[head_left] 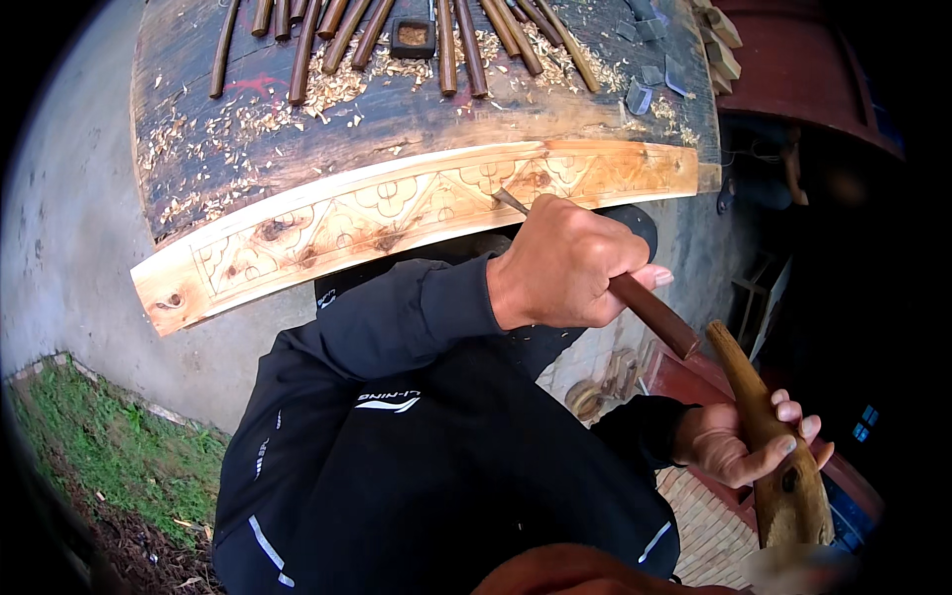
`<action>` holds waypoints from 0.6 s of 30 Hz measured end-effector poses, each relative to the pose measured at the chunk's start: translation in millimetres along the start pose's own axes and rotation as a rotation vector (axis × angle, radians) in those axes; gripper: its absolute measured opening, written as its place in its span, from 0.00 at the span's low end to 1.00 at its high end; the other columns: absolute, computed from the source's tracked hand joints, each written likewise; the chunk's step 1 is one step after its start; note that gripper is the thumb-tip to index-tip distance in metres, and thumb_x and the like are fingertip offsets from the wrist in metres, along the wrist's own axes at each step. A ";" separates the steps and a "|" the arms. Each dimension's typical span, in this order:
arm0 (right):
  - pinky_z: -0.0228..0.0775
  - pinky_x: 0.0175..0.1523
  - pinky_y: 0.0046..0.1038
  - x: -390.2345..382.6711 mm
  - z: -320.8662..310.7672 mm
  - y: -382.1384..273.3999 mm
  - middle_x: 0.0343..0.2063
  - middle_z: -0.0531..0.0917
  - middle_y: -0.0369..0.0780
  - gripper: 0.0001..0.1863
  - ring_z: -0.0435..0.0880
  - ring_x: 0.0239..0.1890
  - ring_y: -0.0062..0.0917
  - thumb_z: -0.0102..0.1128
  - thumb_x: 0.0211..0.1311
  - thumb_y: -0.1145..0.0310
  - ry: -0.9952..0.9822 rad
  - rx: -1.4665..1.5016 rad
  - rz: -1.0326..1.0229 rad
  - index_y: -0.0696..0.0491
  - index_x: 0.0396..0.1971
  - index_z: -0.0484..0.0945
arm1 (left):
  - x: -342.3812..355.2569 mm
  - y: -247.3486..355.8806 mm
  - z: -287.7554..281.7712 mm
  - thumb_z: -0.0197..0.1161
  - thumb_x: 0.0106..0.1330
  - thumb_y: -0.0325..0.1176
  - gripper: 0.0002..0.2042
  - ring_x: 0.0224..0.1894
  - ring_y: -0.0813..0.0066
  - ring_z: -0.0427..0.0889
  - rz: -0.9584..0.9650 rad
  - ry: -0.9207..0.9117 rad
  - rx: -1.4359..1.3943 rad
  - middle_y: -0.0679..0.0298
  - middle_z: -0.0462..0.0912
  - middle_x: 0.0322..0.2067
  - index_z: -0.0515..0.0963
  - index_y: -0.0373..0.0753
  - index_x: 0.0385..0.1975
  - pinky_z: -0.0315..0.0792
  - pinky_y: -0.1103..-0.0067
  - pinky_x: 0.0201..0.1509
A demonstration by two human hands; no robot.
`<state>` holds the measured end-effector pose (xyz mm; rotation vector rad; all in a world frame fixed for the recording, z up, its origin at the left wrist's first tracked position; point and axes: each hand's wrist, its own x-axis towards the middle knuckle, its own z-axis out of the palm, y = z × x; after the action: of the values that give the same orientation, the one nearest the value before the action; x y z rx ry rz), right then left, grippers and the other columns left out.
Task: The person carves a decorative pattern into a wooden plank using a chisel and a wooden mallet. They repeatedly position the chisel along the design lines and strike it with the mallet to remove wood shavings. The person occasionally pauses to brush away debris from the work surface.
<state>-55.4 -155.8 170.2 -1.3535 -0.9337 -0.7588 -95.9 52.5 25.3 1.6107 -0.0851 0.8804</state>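
A long, slightly curved pale wooden board (327, 233) lies along the near edge of the workbench. Pencilled and partly cut floral and zigzag outlines run along its face. My left hand (575, 258) is closed around a carving chisel (654, 315), its blade tip resting on the pattern right of the board's middle. The brown handle sticks out behind the fist, slanting down to the right. At lower right my right hand (744, 441) grips a club-like wooden mallet (764, 426). The mallet's narrow end points up near the chisel's butt, with a small gap between them.
Several wooden-handled carving tools (337, 50) lie at the back of the dark workbench (188, 109), around a small dark square box (413, 38). Wood shavings (238, 139) are scattered over the top. Wood blocks (722, 50) sit at the right edge. Grass (119, 436) borders the concrete on the left.
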 end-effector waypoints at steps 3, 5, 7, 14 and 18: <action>0.79 0.50 0.34 -21.5 17.6 7.9 0.43 0.80 0.43 0.27 0.82 0.41 0.30 0.62 0.71 0.61 -0.324 -0.602 -0.091 0.60 0.63 0.68 | 1.2 -3.5 7.7 0.71 0.62 0.40 0.23 0.13 0.58 0.71 0.030 0.030 0.005 0.63 0.69 0.11 0.69 0.42 0.09 0.59 0.66 0.17; 0.78 0.52 0.35 -29.2 27.7 12.1 0.43 0.81 0.45 0.34 0.82 0.44 0.32 0.65 0.68 0.50 -0.572 -1.049 -0.097 0.63 0.61 0.72 | -0.1 -2.6 1.8 0.72 0.62 0.40 0.23 0.13 0.59 0.71 0.035 0.024 0.044 0.63 0.69 0.11 0.69 0.42 0.10 0.59 0.67 0.17; 0.78 0.51 0.34 -24.7 7.4 19.1 0.42 0.82 0.45 0.35 0.83 0.42 0.31 0.66 0.66 0.52 -0.400 -0.890 0.063 0.65 0.61 0.72 | -6.6 -3.7 12.2 0.72 0.62 0.40 0.22 0.14 0.60 0.71 0.078 0.013 0.021 0.64 0.68 0.12 0.69 0.42 0.11 0.60 0.67 0.17; 0.76 0.39 0.25 -65.7 -2.5 57.5 0.37 0.82 0.43 0.29 0.81 0.31 0.22 0.63 0.61 0.83 -0.188 -0.418 0.593 0.67 0.62 0.66 | -34.6 6.0 14.7 0.72 0.61 0.41 0.20 0.16 0.70 0.71 0.329 -0.169 0.191 0.67 0.64 0.15 0.68 0.44 0.15 0.63 0.73 0.18; 0.72 0.33 0.24 -95.2 -27.1 89.4 0.36 0.83 0.42 0.29 0.79 0.26 0.22 0.64 0.62 0.76 -0.113 -0.147 1.143 0.66 0.63 0.69 | -45.3 15.9 -8.2 0.72 0.62 0.40 0.19 0.17 0.74 0.68 0.390 -0.325 0.371 0.68 0.61 0.17 0.67 0.44 0.16 0.61 0.76 0.19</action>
<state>-16.5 -181.2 45.2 -1.7653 -0.0734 0.1387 -140.1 37.0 12.0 2.1215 -0.5027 0.9586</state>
